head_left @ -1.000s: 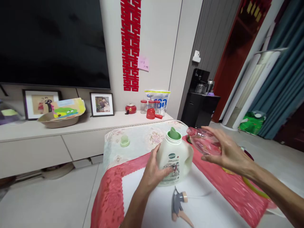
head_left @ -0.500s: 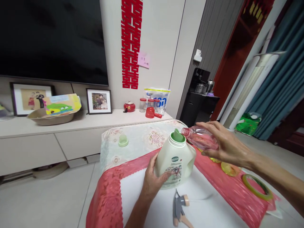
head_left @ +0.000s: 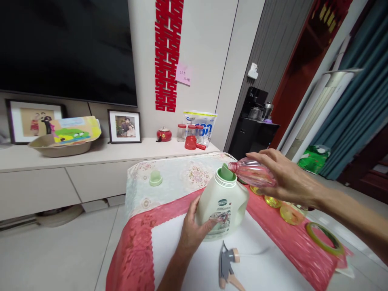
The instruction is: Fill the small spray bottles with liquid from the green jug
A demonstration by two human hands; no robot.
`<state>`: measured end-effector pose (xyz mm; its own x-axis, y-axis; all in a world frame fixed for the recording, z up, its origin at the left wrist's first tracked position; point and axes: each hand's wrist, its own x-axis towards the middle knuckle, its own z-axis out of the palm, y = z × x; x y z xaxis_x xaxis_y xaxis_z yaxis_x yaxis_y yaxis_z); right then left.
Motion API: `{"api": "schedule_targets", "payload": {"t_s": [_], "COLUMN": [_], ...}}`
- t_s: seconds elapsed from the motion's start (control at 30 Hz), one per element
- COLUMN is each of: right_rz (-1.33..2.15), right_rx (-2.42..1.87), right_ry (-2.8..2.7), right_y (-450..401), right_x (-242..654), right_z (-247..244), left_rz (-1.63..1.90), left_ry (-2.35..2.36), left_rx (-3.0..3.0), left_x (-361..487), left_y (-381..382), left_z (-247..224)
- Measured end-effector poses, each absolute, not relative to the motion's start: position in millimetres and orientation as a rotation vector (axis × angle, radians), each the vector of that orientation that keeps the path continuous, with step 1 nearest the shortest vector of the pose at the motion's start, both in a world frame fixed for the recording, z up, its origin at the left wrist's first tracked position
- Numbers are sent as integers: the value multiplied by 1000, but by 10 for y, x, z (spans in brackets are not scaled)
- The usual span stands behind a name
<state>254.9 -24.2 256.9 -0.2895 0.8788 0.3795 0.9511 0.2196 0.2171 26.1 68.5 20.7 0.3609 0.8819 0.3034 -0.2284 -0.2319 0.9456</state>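
On table [head_left: 169, 193], jug [head_left: 222, 212]: pale green, upright, mid-table, w/ green spout [head_left: 226, 173] in its open neck.
Left hand [head_left: 194, 230]: gripping jug's L side, thumb across front label.
Right hand [head_left: 281, 178]: gripping clear bottle [head_left: 253, 171], just R of jug's neck.
Bottle: tipped nearly flat, mouth at jug's spout; can't tell if touching.
Sprayer [head_left: 226, 264]: grey/peach trigger head w/ thin tube, lying on white part of tabletop, nearer viewer than jug.
Green cap [head_left: 155, 178]: on floral cloth, behind & L of jug, well apart.
Tape ring [head_left: 324, 238]: yellow-green, on red cloth, R of jug.
Yellow round pcs. [head_left: 292, 214]: btwn jug & tape ring, partly behind R hand.
Cabinet [head_left: 127, 157]: well behind jug, w/ red pot [head_left: 164, 135] on top.
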Motion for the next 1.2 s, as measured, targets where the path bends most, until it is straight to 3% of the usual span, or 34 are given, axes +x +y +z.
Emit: {"api": "schedule_targets", "payload": {"t_s": [1.2], "right_rz": [-786], "right_rx": [-1794], "right_ry": [-2487], "right_y": [-190], "right_x": [2487], "right_z": [2832], "left_rz": [1171], "left_ry": [649], "left_rx": [1409], "left_x": [257], "left_y": [673], "left_z": [222]}}
